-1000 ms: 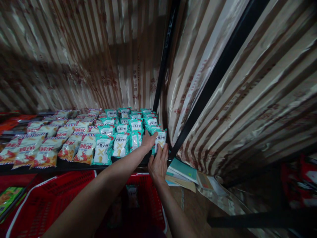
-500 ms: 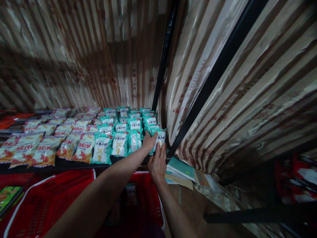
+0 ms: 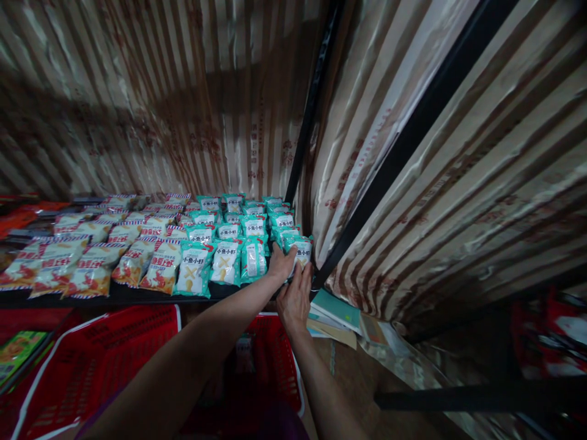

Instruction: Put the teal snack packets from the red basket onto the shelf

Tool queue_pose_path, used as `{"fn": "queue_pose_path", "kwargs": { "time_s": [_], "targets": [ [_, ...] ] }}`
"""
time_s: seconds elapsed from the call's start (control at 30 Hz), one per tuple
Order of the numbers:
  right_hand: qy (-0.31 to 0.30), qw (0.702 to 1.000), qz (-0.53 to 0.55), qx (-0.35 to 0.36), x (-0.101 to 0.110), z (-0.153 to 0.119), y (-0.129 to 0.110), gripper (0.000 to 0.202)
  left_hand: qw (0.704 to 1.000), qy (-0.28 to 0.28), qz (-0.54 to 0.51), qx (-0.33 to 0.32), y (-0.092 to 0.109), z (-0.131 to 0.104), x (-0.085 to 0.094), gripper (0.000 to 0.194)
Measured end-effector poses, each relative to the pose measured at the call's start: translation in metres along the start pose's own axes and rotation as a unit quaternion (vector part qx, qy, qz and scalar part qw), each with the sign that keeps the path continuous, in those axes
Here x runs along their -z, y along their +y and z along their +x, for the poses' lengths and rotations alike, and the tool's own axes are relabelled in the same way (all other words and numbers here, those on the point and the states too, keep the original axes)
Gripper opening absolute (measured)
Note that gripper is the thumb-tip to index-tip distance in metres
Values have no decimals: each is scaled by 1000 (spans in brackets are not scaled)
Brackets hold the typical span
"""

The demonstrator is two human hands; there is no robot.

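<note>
A teal-and-white snack bag stands at the right front end of the shelf, between my two hands. My left hand grips its left side, with the thumb across the front. The fingers of my right hand press together against its lower front. Right beside my left hand stands another teal snack bag with its printed back showing. More teal bags fill rows behind and to the left. The lower edge of the held bag is hidden by my fingers.
Orange-and-white snack bags line the shelf farther left. Below sits a red basket with a white rim, a packet inside. A black post rises close on the right, before striped curtains. Booklets lie beneath it.
The view has shifted slightly, so the shelf appears a little higher and farther right. Both hands stay on the same snack bag, with little visible movement relative to the shelf.
</note>
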State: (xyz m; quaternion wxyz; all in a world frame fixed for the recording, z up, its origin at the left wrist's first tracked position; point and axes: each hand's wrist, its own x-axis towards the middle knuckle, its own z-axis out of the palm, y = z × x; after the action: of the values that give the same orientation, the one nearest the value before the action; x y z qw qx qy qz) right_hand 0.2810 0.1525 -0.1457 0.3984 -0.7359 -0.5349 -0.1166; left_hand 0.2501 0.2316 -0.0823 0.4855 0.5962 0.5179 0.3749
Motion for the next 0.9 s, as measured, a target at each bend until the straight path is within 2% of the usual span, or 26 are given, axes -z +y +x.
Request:
{"fn": "queue_pose_path", "kwargs": {
  "time_s": [0.23, 0.43, 0.57, 0.7, 0.8, 0.9],
  "targets": [
    [11, 999, -22, 36, -8, -6, 8, 73, 1000, 1, 24, 18, 10, -12, 6, 75],
    [11, 996, -23, 81, -4, -14, 13, 79, 999, 9, 34, -33, 11, -45, 15, 64],
    [11, 994, -32, 107, 8, -22, 9, 71, 994, 21, 35, -98, -7, -71, 28, 57],
    [12, 991, 6, 131, 14, -26, -4, 64, 985, 81, 46, -142, -41, -85, 45, 47],
    [-18, 992, 60, 112, 3, -21, -16, 54, 982, 103, 59, -146, -62, -88, 57, 44],
    [-68, 989, 107, 72, -16, -7, -25, 50, 982, 105, 70, -143, -69, -89, 66, 45]
  ]
}}
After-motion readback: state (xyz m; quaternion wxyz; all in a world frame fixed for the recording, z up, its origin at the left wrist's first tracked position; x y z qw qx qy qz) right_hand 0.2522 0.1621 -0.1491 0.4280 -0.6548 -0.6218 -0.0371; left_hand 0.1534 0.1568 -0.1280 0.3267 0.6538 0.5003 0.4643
